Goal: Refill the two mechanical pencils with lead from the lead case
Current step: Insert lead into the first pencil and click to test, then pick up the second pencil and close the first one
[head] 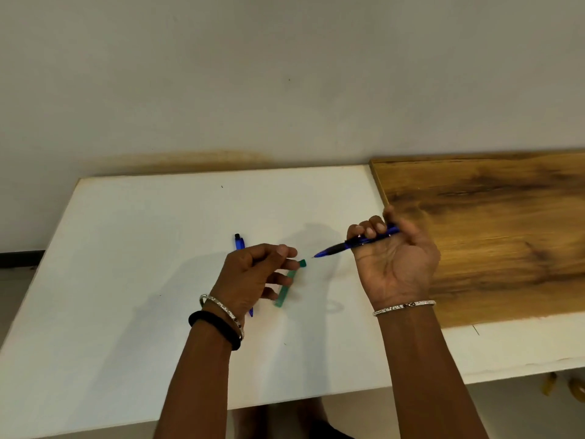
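While the right hand [392,258] grips a blue mechanical pencil [354,245] right of centre, tip pointing left, the left hand [250,274] hovers, fingers apart, over the green lead case [286,289]; second pencil [239,241] lies beneath it on the white table [142,248].

Plain indoor desk setup, maybe home or office, can't tell: white tabletop [158,248] against bare off-white wall [285,74], wood-grain board [490,232] alongside.
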